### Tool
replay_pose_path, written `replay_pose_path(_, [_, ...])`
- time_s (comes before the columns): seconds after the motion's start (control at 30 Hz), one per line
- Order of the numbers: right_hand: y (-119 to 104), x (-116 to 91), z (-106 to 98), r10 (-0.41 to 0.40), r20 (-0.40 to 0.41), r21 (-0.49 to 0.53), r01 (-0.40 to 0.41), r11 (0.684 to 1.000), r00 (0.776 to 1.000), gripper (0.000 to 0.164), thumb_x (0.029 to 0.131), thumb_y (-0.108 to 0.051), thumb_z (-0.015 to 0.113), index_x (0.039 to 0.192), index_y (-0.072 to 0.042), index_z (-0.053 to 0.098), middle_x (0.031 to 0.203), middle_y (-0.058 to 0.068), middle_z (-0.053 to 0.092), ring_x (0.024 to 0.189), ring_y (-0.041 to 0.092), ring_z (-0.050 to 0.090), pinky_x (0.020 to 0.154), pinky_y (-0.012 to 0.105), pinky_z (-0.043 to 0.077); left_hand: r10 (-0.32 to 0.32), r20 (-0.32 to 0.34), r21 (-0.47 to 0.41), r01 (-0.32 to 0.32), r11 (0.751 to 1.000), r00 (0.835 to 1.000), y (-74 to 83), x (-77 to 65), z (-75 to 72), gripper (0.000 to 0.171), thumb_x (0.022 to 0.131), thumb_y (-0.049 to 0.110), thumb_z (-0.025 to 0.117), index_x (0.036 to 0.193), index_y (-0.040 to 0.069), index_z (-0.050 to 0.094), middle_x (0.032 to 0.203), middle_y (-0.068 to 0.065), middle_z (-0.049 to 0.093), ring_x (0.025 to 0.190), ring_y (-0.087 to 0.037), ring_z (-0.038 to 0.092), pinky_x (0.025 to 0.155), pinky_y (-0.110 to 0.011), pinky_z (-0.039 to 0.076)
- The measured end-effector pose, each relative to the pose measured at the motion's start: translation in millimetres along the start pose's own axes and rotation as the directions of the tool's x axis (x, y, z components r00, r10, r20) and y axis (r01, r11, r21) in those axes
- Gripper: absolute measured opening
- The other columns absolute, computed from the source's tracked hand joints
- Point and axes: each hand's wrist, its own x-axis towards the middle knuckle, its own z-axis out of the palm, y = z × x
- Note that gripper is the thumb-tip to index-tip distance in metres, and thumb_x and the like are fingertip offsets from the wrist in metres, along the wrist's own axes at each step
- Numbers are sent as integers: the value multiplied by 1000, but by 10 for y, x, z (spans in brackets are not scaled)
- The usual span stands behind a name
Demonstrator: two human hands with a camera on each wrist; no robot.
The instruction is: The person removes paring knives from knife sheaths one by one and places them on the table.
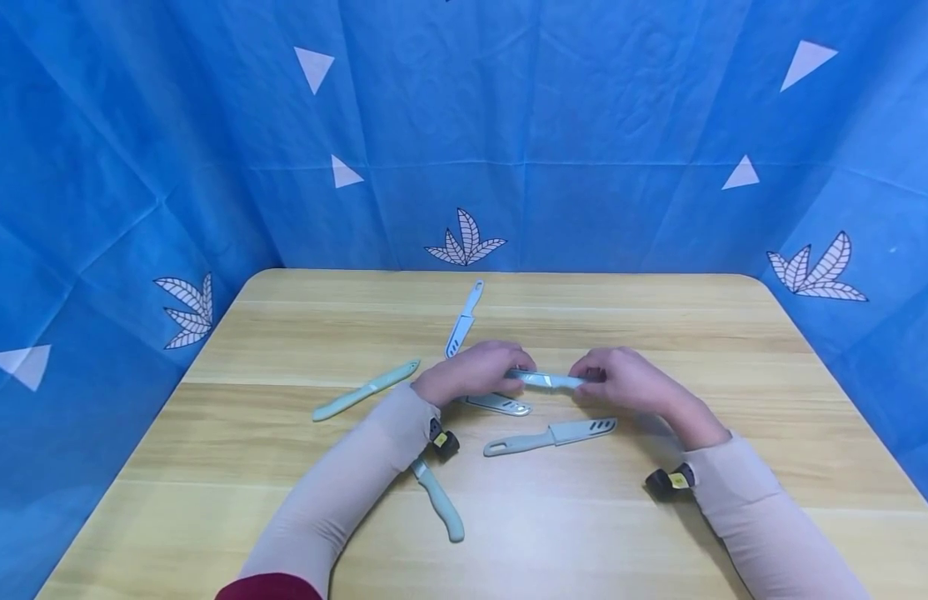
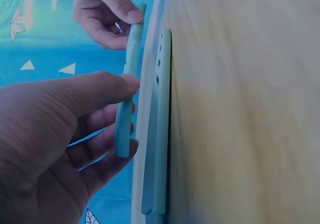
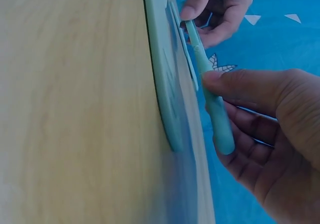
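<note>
A small pale-green knife in a sheath (image 1: 542,379) spans the gap between both hands, lifted off the tabletop. My left hand (image 1: 490,367) pinches its sheath end between thumb and fingers, and my right hand (image 1: 621,379) grips the handle end. In the left wrist view the held knife (image 2: 131,59) runs from one hand to the other. The right wrist view shows its rounded handle (image 3: 220,119) under the right thumb. Nearest below lies another sheathed knife (image 1: 550,437). A slotted sheath (image 1: 501,405) pokes out from beneath the left wrist, its other end hidden.
On the wooden table (image 1: 734,350), a sheathed knife (image 1: 464,321) lies behind the left hand. Another green knife (image 1: 366,392) lies to the left. A knife handle (image 1: 441,504) shows below the left forearm, its tip hidden. Blue curtains (image 1: 584,125) surround the table.
</note>
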Motion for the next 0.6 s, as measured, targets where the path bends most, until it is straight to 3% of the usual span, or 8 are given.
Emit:
replay_pose_path(0.3, [-68,10,-51,-51,-68,-45,48,998,996,17,85,-13,76,103,-14,74,94,-5,69,78,12,58,68,31,52,66,-75,107,-58,993,995,66,-23,-62,33,94,28,67,124,12,67,115,1,65,105,-12,61,94,-23,51])
replay_pose_path(0.6, [-101,-12,-58,-73,-94,-50,68,996,993,18,88,-13,74,106,-13,73,94,-6,67,84,11,61,72,33,55,31,-98,148,-16,989,995,118,-63,-117,34,96,30,65,126,14,66,120,1,65,112,-13,60,100,-26,49])
